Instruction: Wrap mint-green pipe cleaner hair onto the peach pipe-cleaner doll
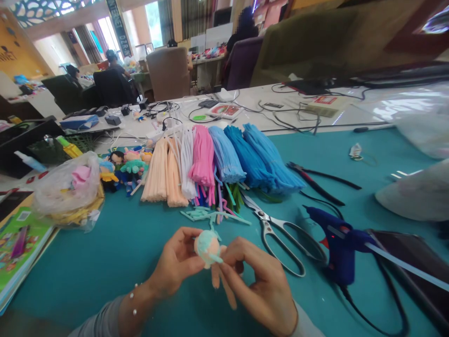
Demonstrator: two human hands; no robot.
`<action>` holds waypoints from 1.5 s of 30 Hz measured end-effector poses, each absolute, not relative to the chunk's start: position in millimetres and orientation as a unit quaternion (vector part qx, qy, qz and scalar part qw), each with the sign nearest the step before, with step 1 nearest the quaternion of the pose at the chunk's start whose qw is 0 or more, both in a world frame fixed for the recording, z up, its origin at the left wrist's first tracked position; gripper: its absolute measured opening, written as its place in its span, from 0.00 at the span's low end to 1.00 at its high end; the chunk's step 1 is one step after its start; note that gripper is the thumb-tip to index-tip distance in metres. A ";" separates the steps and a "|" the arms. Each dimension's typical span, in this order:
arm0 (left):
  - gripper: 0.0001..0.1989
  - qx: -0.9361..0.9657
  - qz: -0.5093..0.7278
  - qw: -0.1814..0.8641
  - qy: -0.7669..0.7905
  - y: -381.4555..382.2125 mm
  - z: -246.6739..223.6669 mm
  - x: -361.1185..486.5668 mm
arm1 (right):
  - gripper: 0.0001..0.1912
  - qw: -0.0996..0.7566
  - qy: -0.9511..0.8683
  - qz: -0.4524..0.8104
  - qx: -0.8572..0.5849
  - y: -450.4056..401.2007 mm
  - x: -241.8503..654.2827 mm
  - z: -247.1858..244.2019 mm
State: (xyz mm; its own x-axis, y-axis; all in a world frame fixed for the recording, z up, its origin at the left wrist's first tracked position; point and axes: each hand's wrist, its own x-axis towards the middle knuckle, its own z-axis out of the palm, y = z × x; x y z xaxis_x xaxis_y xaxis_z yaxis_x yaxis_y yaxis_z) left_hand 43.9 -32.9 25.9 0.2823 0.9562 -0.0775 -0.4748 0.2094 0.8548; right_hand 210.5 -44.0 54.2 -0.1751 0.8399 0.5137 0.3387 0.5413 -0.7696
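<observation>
My left hand (173,264) is closed around the side of a small doll head (207,248), peach with mint-green fuzzy strands over its top. Peach limb-like pieces hang beneath it, partly behind my right fingers. Thumb and forefinger of my right hand (261,281) pinch the end of a mint-green pipe cleaner piece (216,259) against the head's lower right. Just beyond lie cut mint-green pipe cleaner pieces (198,214). Large scissors (268,224) rest with blades apart to the right of them. A blue glue gun (338,248) with a glue stick in its back lies further right.
Bundles of peach (156,173), pink (202,154) and blue pipe cleaners (257,161) line the mat's far side. Pliers (319,185) lie right of them. Small finished dolls (129,161), a plastic bag (66,187) and a green book (17,252) are at left. People sit at desks behind.
</observation>
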 end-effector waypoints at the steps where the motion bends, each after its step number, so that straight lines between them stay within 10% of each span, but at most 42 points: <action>1: 0.21 0.375 0.507 0.707 0.321 -33.2 26.7 44.5 | 0.12 0.491 -0.729 0.259 -0.401 -44.1 210.1 54.0; 45: 0.18 0.296 0.506 0.710 0.389 -32.9 37.0 50.6 | 0.06 0.467 -0.712 0.334 -0.404 -41.4 203.8 50.5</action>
State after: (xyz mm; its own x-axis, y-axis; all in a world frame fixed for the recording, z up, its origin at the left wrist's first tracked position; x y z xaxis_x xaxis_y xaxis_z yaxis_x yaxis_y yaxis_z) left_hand 50.6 -32.9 37.0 0.1839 0.9496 -0.2540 -0.4890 0.3125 0.8144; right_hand 203.8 -41.4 50.5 -0.2388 0.8872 0.3949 0.2628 0.4505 -0.8532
